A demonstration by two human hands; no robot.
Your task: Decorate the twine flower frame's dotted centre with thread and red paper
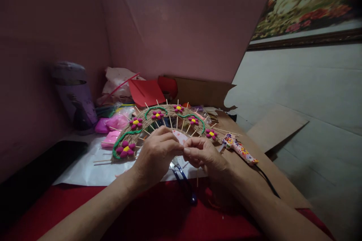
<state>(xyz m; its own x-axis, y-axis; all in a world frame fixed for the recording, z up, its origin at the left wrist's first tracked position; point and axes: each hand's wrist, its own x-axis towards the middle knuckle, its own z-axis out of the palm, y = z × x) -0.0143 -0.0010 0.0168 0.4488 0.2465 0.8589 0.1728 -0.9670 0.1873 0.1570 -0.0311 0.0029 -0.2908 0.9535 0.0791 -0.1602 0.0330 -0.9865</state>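
Note:
My left hand [157, 152] and my right hand [206, 153] meet fingertip to fingertip in front of the woven arch. Both are closed in a pinch; whatever lies between the fingertips is too small to make out. A thin wooden stick [197, 177] shows below my right hand; whether that hand holds it I cannot tell. Behind the hands stands an arch of wound twine [147, 118] with wooden sticks poking out, purple flowers with yellow centres, and green curling strips. Blue-handled pliers [183, 180] lie under the hands, their jaws partly hidden.
A glue gun wrapped in flowered cloth [240, 150] lies on cardboard [271, 173] at the right, its black cord trailing forward. A dark flat slab [42, 173] and a purple tumbler [76, 101] are at the left. Red paper [145, 92] and pink bags [113, 122] sit behind.

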